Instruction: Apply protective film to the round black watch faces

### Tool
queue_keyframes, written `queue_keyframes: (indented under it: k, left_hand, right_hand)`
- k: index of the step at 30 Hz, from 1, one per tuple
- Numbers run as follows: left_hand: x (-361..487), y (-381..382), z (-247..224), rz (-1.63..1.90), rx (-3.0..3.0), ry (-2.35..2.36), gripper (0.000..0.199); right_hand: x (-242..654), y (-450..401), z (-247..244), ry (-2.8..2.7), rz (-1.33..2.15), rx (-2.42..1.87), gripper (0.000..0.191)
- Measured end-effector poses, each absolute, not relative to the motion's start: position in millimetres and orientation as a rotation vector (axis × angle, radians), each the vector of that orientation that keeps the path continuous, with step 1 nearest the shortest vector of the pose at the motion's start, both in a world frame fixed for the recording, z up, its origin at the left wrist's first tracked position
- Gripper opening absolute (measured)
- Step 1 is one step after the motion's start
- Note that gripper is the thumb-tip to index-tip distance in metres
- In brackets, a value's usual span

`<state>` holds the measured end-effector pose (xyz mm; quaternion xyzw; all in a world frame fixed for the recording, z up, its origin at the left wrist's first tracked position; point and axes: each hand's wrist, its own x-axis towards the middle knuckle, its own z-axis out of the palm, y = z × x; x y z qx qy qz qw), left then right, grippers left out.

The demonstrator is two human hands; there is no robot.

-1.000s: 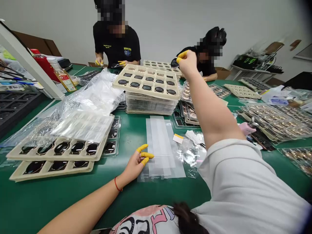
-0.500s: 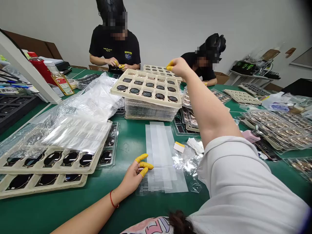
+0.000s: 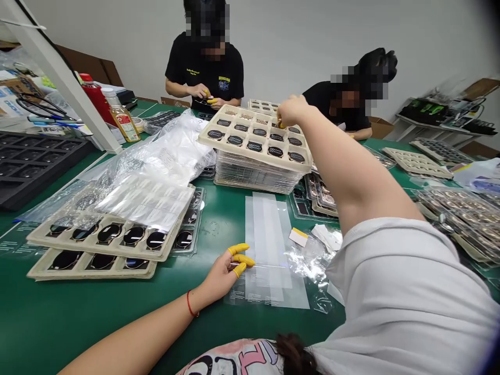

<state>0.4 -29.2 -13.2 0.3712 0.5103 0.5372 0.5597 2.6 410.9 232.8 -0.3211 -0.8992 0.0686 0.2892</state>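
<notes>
a factory-style packing workshop: green workbench (image 3: 219,224), stacked parts trays (image 3: 253,162)

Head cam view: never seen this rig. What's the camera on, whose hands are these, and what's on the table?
The camera is worn on a person's head and looks forward and down, so the two bare arms in front are that person's own. The left hand, with yellow finger covers, sits at the edge of a clear plastic sleeve. The right hand reaches to the top of a stack of beige trays holding round dark pieces; whether it holds anything can't be told. The green table also carries plastic bags. One co-worker and another co-worker work across the table.
</notes>
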Motion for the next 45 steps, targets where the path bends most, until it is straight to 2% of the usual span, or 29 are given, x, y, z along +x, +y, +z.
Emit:
queue_keyframes:
  k: [3,6,10,12,16,19,21,25,27,29,32,34,39,41,45]
  left_hand:
    - [1,-29,-10,1.284,0.874,1.198,0.044]
    - [1,-30,-6,1.298,0.888,1.178,0.046]
    - [2,-32,-3,1.324,0.926,0.998,0.066]
    - [4,-34,-3,1.301,0.941,0.904,0.072]
    - [10,-40,-6,1.234,1.033,0.991,0.063]
    - [15,-43,-7,1.184,1.217,1.140,0.060]
    - [17,-46,-5,1.180,1.285,1.146,0.064]
    - [20,-52,5,1.131,1.224,1.077,0.087]
    - [20,-54,8,1.071,1.226,1.046,0.093]
    - [20,-54,7,1.033,1.253,1.033,0.095]
    - [20,-53,1,1.043,1.275,1.060,0.091]
    - [22,-51,-2,1.067,1.277,1.095,0.086]
    - [25,-50,-1,1.081,1.243,1.203,0.064]
    - [24,-51,2,1.058,1.207,1.255,0.059]
    - [23,-51,8,1.043,1.149,1.303,0.058]
  right_hand:
    - [31,357,240,-2.400,0.018,-0.893,0.026]
    - [77,265,227,-2.326,0.188,-0.576,0.002]
    - [132,138,152,-2.561,0.531,-0.049,0.014]
    - [148,98,103,-2.575,0.670,0.011,0.019]
    - [164,69,46,-2.512,0.843,-0.174,0.028]
    - [171,64,44,-2.454,0.990,-0.301,0.037]
    - [175,59,49,-2.435,1.060,-0.331,0.039]
    - [182,52,52,-2.383,1.228,-0.404,0.026]
    - [184,52,48,-2.320,1.328,-0.455,0.015]
    - [185,52,41,-2.291,1.363,-0.541,0.012]
    - [184,49,33,-2.341,1.282,-0.614,0.018]
    - [183,43,32,-2.397,1.119,-0.599,0.014]
    - [201,45,39,-2.461,0.721,-0.551,0.012]
    - [222,63,36,-2.335,0.685,-0.793,0.010]
    - [262,112,14,-2.277,0.432,-1.589,0.012]
